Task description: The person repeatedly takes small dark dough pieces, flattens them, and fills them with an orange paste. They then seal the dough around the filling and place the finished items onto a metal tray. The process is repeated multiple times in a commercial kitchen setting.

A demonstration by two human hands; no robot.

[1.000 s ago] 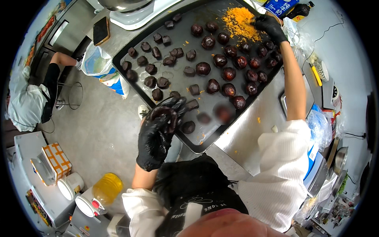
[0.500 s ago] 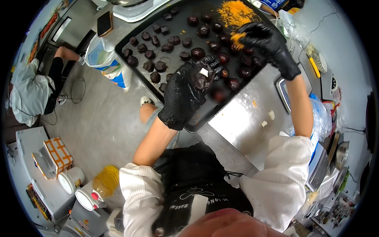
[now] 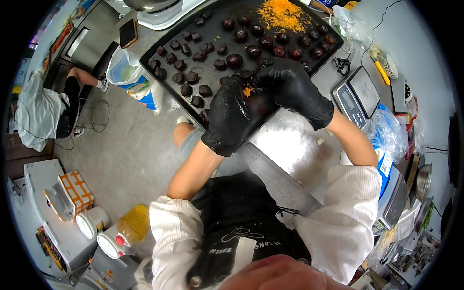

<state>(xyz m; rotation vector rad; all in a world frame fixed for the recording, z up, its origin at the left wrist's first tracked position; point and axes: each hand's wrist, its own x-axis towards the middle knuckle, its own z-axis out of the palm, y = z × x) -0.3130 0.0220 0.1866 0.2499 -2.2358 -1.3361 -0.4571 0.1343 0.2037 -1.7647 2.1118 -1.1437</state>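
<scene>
Both my hands wear black gloves and meet over the near part of a dark baking tray (image 3: pixel 212 72). Cupped in my left hand (image 3: pixel 227 118) is a dark dough piece with orange shreds (image 3: pixel 247 91) showing on it. My right hand (image 3: pixel 296 94) reaches in from the right, its fingers curled against the same dough piece and partly hidden. Smooth, glossy dark balls (image 3: pixel 234 60) lie on the tray just beyond my hands. Rougher dark lumps (image 3: pixel 186 90) are scattered to the left. A pile of orange shreds (image 3: pixel 282 15) sits at the tray's far end.
Right of the tray are a digital scale (image 3: pixel 355 99), black scissors (image 3: pixel 342 66) and a yellow-handled tool (image 3: pixel 382 72). White bits (image 3: pixel 320 141) lie on the metal table. A phone (image 3: pixel 128 33) rests at the far left. Another person (image 3: pixel 43 111) is on the left.
My right hand has come from the orange pile, carrying a pinch of shreds, down to the dough in my left hand. The white bit there is no longer visible.
</scene>
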